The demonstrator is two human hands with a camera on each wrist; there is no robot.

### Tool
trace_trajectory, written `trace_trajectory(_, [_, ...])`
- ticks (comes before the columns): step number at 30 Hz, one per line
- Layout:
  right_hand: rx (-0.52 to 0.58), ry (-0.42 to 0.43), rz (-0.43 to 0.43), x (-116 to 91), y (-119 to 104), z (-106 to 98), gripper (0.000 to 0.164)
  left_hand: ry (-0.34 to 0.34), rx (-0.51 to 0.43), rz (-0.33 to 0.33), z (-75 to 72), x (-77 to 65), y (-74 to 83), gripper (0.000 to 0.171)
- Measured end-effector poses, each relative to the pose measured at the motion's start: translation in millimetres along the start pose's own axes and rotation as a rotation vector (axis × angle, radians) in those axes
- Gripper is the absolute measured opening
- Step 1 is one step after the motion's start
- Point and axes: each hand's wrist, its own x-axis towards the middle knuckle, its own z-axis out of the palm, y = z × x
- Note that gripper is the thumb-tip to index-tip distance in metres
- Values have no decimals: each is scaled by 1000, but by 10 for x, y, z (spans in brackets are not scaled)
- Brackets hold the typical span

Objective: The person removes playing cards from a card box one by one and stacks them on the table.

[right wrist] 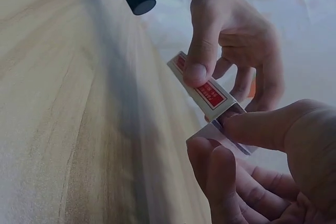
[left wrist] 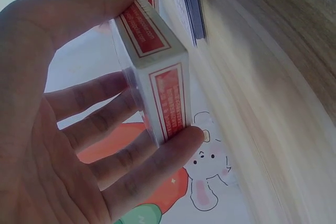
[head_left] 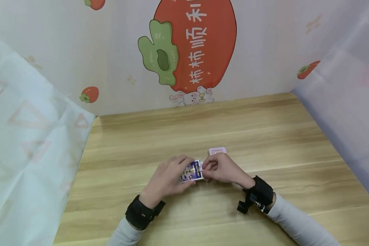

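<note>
A playing card box [head_left: 191,171] with red-and-white sides and a dark printed face is tilted just above the table. My left hand [head_left: 169,176] grips it by the edges, thumb along one narrow side and fingertips on the opposite one. At the box's open end, my right hand [head_left: 222,167] pinches the white flap [right wrist: 227,139], its thumb at the opening in the right wrist view. What lies inside the box is hidden. Just beyond the right hand, a stack of playing cards [head_left: 217,150] lies on the table, partly covered by that hand.
The wood-grain table [head_left: 135,136] extends around both hands. A printed cloth [head_left: 120,68] hangs along its back edge, and pale sheets line the left and right sides. Black camera straps [head_left: 262,191] sit on both wrists.
</note>
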Motion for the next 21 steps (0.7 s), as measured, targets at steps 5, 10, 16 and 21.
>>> trace_trajectory(5, [60, -17, 39, 29, -12, -18, 11, -7, -7, -8, -9, 1, -44, 66])
trace_trajectory(10, [109, -26, 79, 39, -17, -86, 13, -27, -23, -29, -15, 9, -69, 66])
trace_trajectory(16, [114, -10, 112, 23, -42, -227, 13, -35, -52, -70, -23, 14, -79, 69])
trace_trajectory(21, [172, -11, 142, 6, -49, -366, 19, -39, -57, -104, -29, 17, -90, 69])
